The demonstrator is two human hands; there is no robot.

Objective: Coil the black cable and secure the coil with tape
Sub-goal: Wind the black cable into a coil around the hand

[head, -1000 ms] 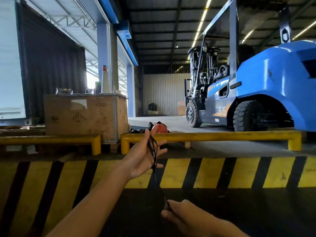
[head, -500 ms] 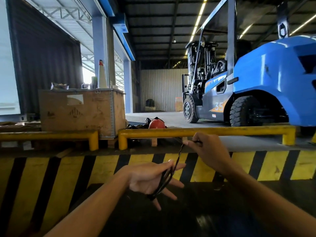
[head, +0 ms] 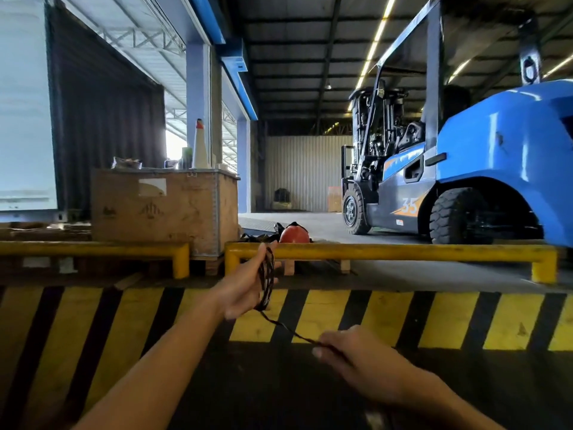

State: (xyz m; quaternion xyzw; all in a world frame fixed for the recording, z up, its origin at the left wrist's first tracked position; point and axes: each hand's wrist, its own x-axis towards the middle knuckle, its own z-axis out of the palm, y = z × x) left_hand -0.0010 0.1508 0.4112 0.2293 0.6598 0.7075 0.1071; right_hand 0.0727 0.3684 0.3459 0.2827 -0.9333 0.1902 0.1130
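Note:
My left hand (head: pixel 245 290) is raised in the middle of the view, palm turned right, with several loops of the black cable (head: pixel 267 279) wound around its fingers and thumb. A free strand of the cable runs down and to the right from the loops into my right hand (head: pixel 356 355). That hand is lower and nearer to me, with fingers pinched on the strand. No tape is visible.
A yellow and black striped edge (head: pixel 341 318) crosses in front of me, with yellow guard rails (head: pixel 387 252) beyond it. A plywood crate (head: pixel 161 209) stands at the left, a blue forklift (head: pixel 465 169) at the right, a red helmet (head: pixel 294 234) behind the rail.
My left hand rose and turned upright again with the loops. My right hand dropped from up near the rail to low right, drawing the strand down from the coil.

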